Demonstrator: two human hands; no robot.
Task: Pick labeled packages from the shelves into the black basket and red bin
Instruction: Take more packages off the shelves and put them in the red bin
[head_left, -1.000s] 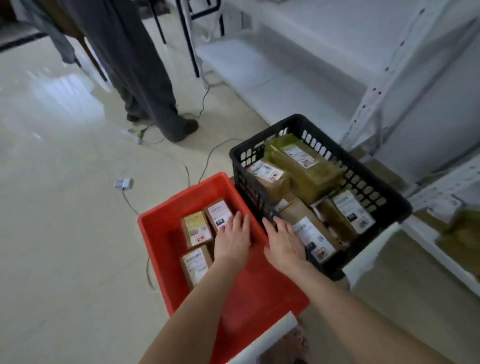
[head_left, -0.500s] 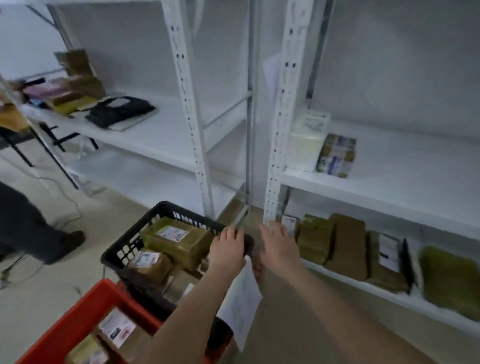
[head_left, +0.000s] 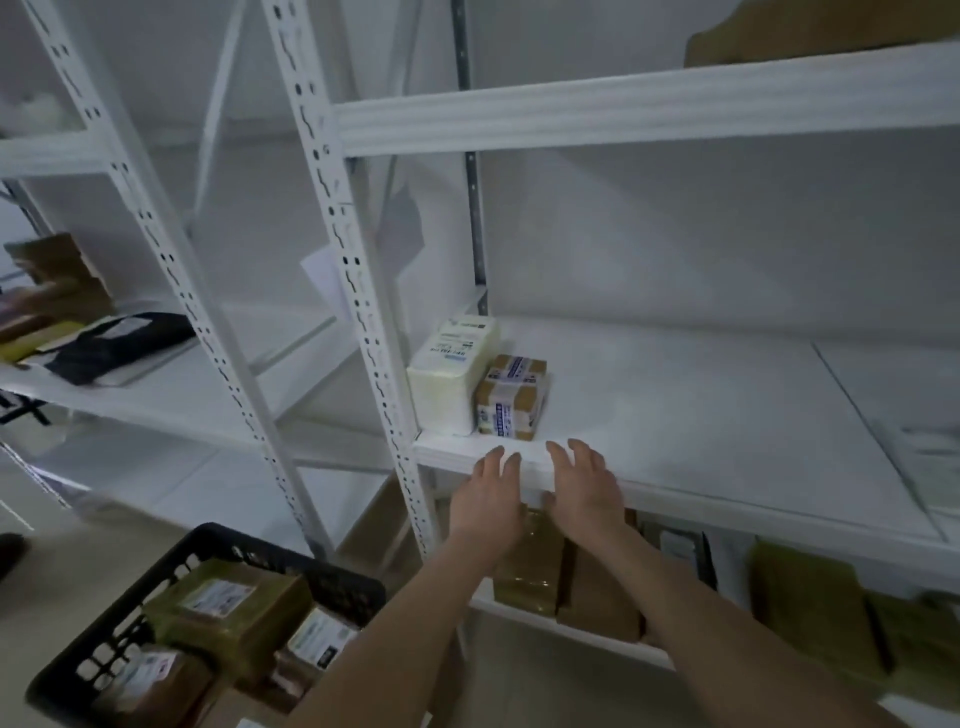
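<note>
Head view is showing the left hand (head_left: 488, 501) and right hand (head_left: 586, 488) hovering side by side at the front edge of the middle shelf (head_left: 701, 415), fingers (head_left: 489, 465) loosely spread and gripping nothing. Just beyond them, a white package (head_left: 449, 387) and a brown taped package (head_left: 511, 400) are sitting together on the shelf. The black basket (head_left: 249, 545), at lower left, is holding labeled packages (head_left: 228, 608).

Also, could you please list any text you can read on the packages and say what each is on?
Nothing reads clearly:
White package: printed label, too blurred to read.
Brown taped box: blue print on its bands, unreadable.
Packages in the black basket: white labels, too blurred.
Black package on the left shelf: label unreadable.
</note>
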